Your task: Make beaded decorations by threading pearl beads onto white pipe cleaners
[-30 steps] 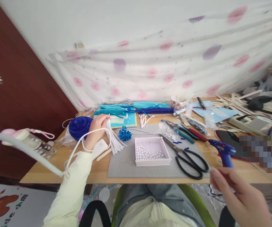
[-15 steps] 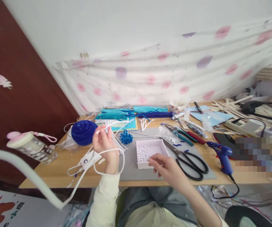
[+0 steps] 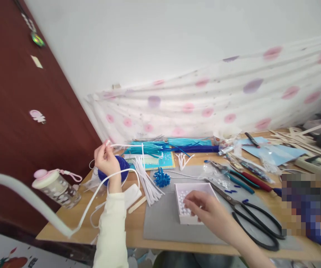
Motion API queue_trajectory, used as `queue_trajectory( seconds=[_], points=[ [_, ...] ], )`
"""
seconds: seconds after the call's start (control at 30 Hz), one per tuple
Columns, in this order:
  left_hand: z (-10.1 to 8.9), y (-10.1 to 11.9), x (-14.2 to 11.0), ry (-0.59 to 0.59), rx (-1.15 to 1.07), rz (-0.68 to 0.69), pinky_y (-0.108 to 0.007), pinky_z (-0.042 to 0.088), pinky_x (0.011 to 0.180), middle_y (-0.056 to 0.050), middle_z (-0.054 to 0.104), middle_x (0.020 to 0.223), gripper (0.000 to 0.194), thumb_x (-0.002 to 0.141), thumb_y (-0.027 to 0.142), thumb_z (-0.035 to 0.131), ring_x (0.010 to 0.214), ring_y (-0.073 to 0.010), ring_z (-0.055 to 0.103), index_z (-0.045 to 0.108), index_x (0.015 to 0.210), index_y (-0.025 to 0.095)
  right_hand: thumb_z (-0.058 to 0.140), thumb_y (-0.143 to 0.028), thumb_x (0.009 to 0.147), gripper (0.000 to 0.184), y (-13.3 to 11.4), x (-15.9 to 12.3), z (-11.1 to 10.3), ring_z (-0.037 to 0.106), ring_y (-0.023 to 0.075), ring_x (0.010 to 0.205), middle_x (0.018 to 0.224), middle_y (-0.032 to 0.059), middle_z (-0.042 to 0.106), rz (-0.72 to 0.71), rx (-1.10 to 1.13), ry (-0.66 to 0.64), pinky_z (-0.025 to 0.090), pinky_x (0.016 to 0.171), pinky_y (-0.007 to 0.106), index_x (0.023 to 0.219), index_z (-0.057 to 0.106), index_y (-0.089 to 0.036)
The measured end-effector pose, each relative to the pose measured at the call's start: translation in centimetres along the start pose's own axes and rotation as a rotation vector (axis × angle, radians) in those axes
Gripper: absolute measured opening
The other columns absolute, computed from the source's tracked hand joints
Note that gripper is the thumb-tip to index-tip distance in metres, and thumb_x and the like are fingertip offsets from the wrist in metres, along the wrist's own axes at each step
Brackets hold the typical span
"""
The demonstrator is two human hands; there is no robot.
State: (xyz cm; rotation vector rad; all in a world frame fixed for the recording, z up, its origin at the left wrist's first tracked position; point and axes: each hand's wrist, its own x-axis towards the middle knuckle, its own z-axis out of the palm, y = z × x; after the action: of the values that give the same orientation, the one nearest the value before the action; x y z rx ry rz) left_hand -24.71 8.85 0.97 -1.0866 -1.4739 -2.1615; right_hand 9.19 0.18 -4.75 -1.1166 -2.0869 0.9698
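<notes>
My left hand [image 3: 106, 159] is raised over the left of the table, its fingers pinched on a thin white pipe cleaner [image 3: 128, 145] that sticks out to the right and bends down at its far end. My right hand [image 3: 205, 206] reaches over a small pale box [image 3: 201, 187] of white pearl beads [image 3: 183, 197]. Its thumb and forefinger are pressed together at the beads; whatever is between them is hidden. Behind the left hand sits a dark blue ball [image 3: 123, 167]. A bundle of white pipe cleaners [image 3: 149, 188] and a blue fuzzy flower piece [image 3: 161, 178] lie between the hands.
Black-handled scissors [image 3: 257, 219] and pliers [image 3: 241, 180] lie right of the box. Blue and teal pipe cleaners [image 3: 146, 148] run along the back. A bottle [image 3: 58, 188] stands at left. A white flexible arm [image 3: 34, 203] and cord loop around my left forearm.
The view has shifted, so the table appears lower and farther right. My left hand has moved left, away from the box, with the pipe cleaner. My right hand has reached farther over the beads.
</notes>
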Motion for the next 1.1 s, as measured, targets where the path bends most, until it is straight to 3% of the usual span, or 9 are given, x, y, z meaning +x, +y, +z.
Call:
queue_trajectory(
  seconds=[0.1, 0.2, 0.27, 0.47, 0.6, 0.77, 0.9, 1.0, 1.1],
  points=[
    [-0.4, 0.1, -0.6, 0.046, -0.111, -0.061, -0.04, 0.066, 0.083, -0.013, 0.073, 0.115, 0.031, 0.087, 0.04, 0.067, 0.103, -0.0268, 0.075, 0.075, 0.107, 0.018, 0.047, -0.021, 0.102, 0.028, -3.0, 6.9, 1.8, 0.075, 0.0188, 0.082, 0.091, 0.0071, 0.079, -0.249, -0.294, -0.12, 0.057, 0.073, 0.027, 0.102, 0.074, -0.016],
    [-0.6, 0.5, -1.2, 0.073, -0.193, -0.113, -0.041, 0.066, 0.083, -0.012, 0.075, 0.113, 0.03, 0.084, 0.04, 0.071, 0.102, -0.0269, 0.076, 0.075, 0.104, 0.019, 0.055, -0.017, 0.101, 0.03, -5.1, 15.3, 4.9, 0.065, 0.0247, 0.122, 0.135, 0.0128, 0.068, -0.368, -0.389, -0.14, 0.051, 0.104, 0.039, 0.129, 0.068, -0.018],
    [-0.8, 0.9, -1.1, 0.097, -0.239, -0.138, -0.043, 0.066, 0.083, -0.013, 0.076, 0.11, 0.03, 0.082, 0.04, 0.073, 0.1, -0.0273, 0.076, 0.075, 0.102, 0.017, 0.065, -0.03, 0.099, 0.037, -5.2, 19.7, 7.1, 0.062, 0.029, 0.125, 0.143, 0.0117, 0.06, -0.403, -0.46, -0.165, 0.052, 0.104, 0.053, 0.134, 0.062, -0.019],
    [-3.2, 2.5, 2.2, 0.283, -0.356, -0.125, -0.045, 0.061, 0.098, -0.009, 0.07, 0.112, 0.03, 0.087, 0.032, 0.069, 0.115, -0.0238, 0.068, 0.069, 0.114, 0.019, 0.066, -0.034, 0.099, 0.036, -1.7, 25.2, 10.9, 0.067, 0.026, 0.112, 0.134, 0.0109, 0.064, -0.328, -0.499, -0.259, 0.059, 0.093, 0.048, 0.131, 0.062, -0.018],
    [-4.3, 3.0, 3.2, 0.259, -0.481, -0.216, -0.046, 0.058, 0.102, -0.002, 0.067, 0.1, 0.03, 0.087, 0.028, 0.071, 0.115, -0.0214, 0.066, 0.068, 0.117, 0.026, 0.065, -0.034, 0.1, 0.034, -1.0, 26.0, 10.3, 0.067, 0.0255, 0.112, 0.134, 0.0107, 0.064, -0.294, -0.341, -0.281, 0.058, 0.094, 0.047, 0.13, 0.063, -0.019],
    [-2.6, 3.5, -0.7, 0.114, -0.605, -0.521, -0.043, 0.058, 0.099, -0.003, 0.07, 0.096, 0.024, 0.085, 0.029, 0.077, 0.102, -0.0193, 0.07, 0.074, 0.108, 0.027, 0.065, -0.044, 0.098, 0.044, -2.5, 24.3, 6.0, 0.071, 0.0251, 0.109, 0.132, 0.0138, 0.068, -0.277, 0.089, -0.229, 0.06, 0.091, 0.045, 0.134, 0.06, -0.019],
    [-0.3, 4.7, -4.9, 0.013, -0.657, -0.749, -0.036, 0.059, 0.093, -0.004, 0.072, 0.096, 0.019, 0.087, 0.027, 0.076, 0.094, -0.0162, 0.071, 0.077, 0.106, 0.025, 0.036, -0.061, 0.104, 0.055, -2.8, 20.2, 0.3, 0.072, 0.0223, 0.111, 0.129, 0.0139, 0.072, -0.232, 0.464, -0.078, 0.061, 0.088, 0.039, 0.138, 0.054, -0.023],
    [1.2, 6.3, -7.9, -0.054, -0.701, -0.896, -0.027, 0.06, 0.083, 0.001, 0.068, 0.076, 0.016, 0.086, 0.03, 0.079, 0.074, -0.0109, 0.07, 0.078, 0.1, 0.022, 0.045, -0.071, 0.096, 0.058, -2.2, 15.8, -3.4, 0.075, 0.0212, 0.094, 0.105, 0.012, 0.077, -0.176, 0.605, 0.075, 0.06, 0.082, 0.037, 0.115, 0.063, -0.019],
    [1.9, 9.1, -11.6, -0.189, -0.752, -1.025, -0.02, 0.058, 0.065, 0.005, 0.064, 0.062, 0.026, 0.075, 0.036, 0.088, 0.057, -0.0086, 0.065, 0.08, 0.094, 0.019, 0.057, -0.074, 0.088, 0.055, -1.4, 10.0, -5.2, 0.064, 0.0144, 0.064, 0.068, 0.0004, 0.068, -0.127, 0.628, 0.209, 0.054, 0.067, 0.027, 0.092, 0.062, -0.019]
  ],
)
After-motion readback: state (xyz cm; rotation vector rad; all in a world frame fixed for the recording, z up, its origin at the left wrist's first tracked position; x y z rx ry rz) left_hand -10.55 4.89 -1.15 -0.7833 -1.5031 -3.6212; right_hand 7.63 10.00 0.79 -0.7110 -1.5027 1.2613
